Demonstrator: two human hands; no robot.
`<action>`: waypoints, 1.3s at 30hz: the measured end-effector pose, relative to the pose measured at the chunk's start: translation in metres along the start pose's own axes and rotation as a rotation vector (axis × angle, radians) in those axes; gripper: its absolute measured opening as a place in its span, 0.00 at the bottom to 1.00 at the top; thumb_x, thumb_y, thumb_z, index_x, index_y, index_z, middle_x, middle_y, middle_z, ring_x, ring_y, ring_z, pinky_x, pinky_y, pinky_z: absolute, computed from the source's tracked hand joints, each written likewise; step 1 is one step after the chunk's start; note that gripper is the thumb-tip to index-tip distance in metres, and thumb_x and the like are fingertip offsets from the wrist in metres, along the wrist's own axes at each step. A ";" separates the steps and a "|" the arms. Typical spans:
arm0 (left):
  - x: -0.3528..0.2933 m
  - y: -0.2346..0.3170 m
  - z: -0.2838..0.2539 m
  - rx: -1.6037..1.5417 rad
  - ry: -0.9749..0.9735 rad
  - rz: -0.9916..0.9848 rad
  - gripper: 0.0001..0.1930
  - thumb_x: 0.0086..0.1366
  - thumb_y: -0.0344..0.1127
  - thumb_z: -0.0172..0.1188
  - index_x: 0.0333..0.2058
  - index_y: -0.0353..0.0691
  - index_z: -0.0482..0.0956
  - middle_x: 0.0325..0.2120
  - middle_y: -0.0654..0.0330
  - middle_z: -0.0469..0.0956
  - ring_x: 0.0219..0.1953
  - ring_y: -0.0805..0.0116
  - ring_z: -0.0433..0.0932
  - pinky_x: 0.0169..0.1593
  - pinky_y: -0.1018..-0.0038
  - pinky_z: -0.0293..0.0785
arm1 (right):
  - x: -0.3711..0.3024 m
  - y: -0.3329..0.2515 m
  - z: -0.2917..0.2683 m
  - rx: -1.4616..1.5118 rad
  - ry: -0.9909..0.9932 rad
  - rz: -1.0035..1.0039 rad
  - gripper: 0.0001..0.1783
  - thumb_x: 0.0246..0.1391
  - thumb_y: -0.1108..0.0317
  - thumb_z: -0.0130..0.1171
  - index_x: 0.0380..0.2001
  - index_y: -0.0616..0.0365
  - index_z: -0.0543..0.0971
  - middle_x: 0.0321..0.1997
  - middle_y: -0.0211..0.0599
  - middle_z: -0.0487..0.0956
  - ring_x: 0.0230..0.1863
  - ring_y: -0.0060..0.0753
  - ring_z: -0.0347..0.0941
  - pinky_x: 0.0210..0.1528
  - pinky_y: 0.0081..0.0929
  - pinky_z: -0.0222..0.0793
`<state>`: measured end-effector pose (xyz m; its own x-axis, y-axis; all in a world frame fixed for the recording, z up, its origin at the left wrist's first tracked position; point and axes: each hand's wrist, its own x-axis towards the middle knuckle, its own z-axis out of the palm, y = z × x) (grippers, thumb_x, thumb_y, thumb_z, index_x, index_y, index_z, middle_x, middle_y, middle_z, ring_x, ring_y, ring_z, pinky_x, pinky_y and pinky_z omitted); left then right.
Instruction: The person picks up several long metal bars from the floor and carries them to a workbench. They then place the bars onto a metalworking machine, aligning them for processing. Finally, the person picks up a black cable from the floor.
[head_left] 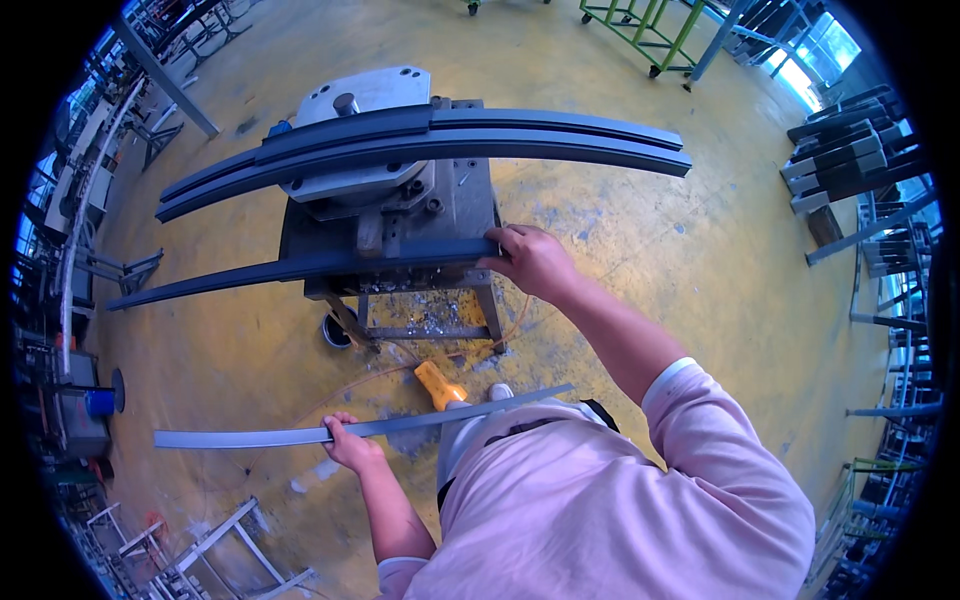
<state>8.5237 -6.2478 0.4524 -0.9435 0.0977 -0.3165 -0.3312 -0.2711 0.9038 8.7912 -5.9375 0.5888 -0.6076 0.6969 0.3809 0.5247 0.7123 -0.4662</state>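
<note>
My left hand [350,445] is closed round a long grey metal profile [240,437], held low across the front of my body. Farther forward, my right hand [530,262] grips the right end of a dark grey profile [300,267]. This second profile runs left across the front of a machine [365,90] on a metal stand [485,200] and sticks out well past the stand's left side. More dark profiles [560,140] lie side by side across the top of the machine, overhanging both sides.
An orange foot pedal [438,385] sits on the yellow floor by my feet, with a cable nearby. Metal chips and a dark bucket [338,330] are under the stand. Stacked profiles [845,150] stand at right, a green wheeled rack [650,30] at the back.
</note>
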 end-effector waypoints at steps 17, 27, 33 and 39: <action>0.004 0.012 0.012 -0.034 -0.018 0.015 0.06 0.72 0.33 0.55 0.39 0.37 0.70 0.27 0.62 0.73 0.28 0.72 0.69 0.34 0.74 0.69 | 0.000 0.000 0.000 0.025 -0.012 0.010 0.21 0.51 0.57 0.68 0.45 0.57 0.79 0.33 0.41 0.80 0.38 0.50 0.77 0.42 0.43 0.73; -0.005 0.030 0.034 -0.068 -0.087 -0.001 0.06 0.73 0.33 0.53 0.38 0.38 0.71 0.28 0.61 0.74 0.30 0.70 0.72 0.34 0.73 0.71 | -0.009 -0.010 0.000 -0.051 0.155 0.002 0.24 0.48 0.58 0.71 0.47 0.56 0.79 0.29 0.38 0.77 0.33 0.46 0.75 0.38 0.40 0.72; -0.030 0.070 0.078 -0.174 -0.175 -0.084 0.07 0.73 0.36 0.55 0.41 0.40 0.72 0.29 0.62 0.74 0.31 0.69 0.72 0.38 0.68 0.73 | -0.089 -0.051 0.026 0.162 -0.285 -0.237 0.32 0.51 0.55 0.68 0.58 0.53 0.73 0.42 0.40 0.79 0.43 0.47 0.76 0.46 0.40 0.73; -0.044 0.081 0.118 -0.310 -0.311 -0.343 0.08 0.73 0.39 0.54 0.42 0.41 0.73 0.31 0.63 0.73 0.34 0.67 0.73 0.43 0.63 0.76 | -0.106 -0.070 0.052 0.219 -0.508 -0.062 0.29 0.57 0.54 0.63 0.59 0.52 0.73 0.50 0.46 0.77 0.46 0.53 0.76 0.48 0.43 0.74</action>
<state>8.5389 -6.1614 0.5741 -0.7520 0.4952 -0.4351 -0.6487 -0.4383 0.6222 8.7883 -6.0655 0.5392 -0.8729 0.4879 0.0048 0.3759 0.6787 -0.6309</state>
